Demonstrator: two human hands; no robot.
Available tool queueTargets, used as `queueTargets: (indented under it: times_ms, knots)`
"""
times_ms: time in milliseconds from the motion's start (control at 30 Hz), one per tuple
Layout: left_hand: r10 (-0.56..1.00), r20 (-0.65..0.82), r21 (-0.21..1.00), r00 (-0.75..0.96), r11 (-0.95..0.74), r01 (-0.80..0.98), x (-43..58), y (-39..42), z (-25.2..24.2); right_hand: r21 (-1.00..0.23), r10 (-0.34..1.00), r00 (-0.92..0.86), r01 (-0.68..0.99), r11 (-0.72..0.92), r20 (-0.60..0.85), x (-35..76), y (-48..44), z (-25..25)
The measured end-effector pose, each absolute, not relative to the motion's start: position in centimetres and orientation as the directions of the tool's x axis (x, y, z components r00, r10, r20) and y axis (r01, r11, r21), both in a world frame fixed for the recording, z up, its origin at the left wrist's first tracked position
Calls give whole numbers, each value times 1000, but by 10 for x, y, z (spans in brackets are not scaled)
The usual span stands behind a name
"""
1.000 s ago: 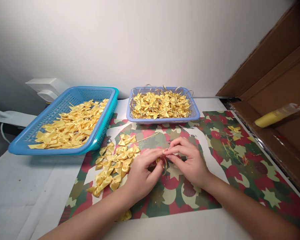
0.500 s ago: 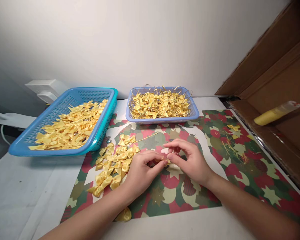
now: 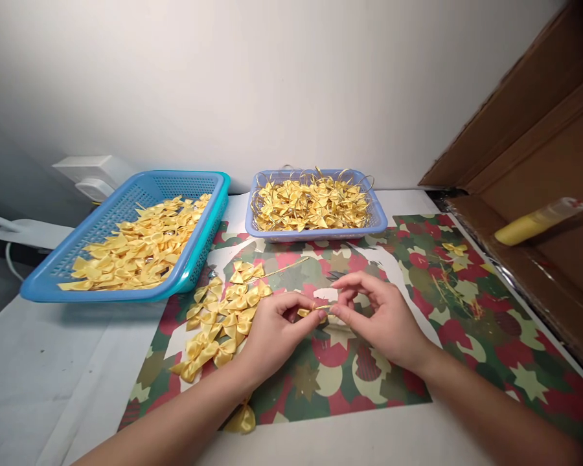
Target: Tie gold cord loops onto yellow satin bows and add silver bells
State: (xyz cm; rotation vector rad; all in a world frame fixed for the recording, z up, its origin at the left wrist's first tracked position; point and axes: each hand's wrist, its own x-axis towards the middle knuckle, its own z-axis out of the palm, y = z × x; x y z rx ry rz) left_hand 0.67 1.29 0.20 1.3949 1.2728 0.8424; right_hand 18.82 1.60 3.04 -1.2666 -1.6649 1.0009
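Observation:
Between the fingertips of my left hand (image 3: 282, 330) a small yellow ribbon bow (image 3: 305, 313) is pinched, partly hidden by the fingers. A thin gold cord (image 3: 324, 307) runs from the bow to my right hand (image 3: 379, 317), whose thumb and forefinger are closed on it. Left of my hands lies a loose group of yellow satin bows (image 3: 230, 314). A straight piece of gold cord (image 3: 286, 266) rests beyond them. Dark pointed tips, perhaps scissors (image 3: 336, 276), show just behind my right fingers.
A blue basket (image 3: 102, 296) of bows stands at left, nested in a turquoise one. Behind, a smaller basket (image 3: 315, 232) holds bows with cord loops. Cord scraps (image 3: 454, 291) and one bow (image 3: 455, 249) lie at right, beside a cardboard box (image 3: 539, 129) with a yellow tube (image 3: 534, 221).
My right hand has moved slightly right, away from the left, and a stretch of gold cord now shows between them. The dark tips behind it are more visible.

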Motion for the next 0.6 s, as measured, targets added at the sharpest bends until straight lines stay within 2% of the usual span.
queueTargets:
  times_ms: [133,333,467,600]
  knots:
    - [951,-229,972,207,212,101,6,17,2,-920,951,-286,330,212,117,185,17,30]
    - [853,-322,895,410,416,-163,-3,27,5,-929,927,-358,293,225,111,187,21,26]
    - [828,-314,883,465,434,-178,-6,30,8,-922,927,-358,311,230,110,191,24,26]
    - [846,-342,878,408,443,-183,-5,29,7,-908,917,-386,342,242,99,196,28,29]
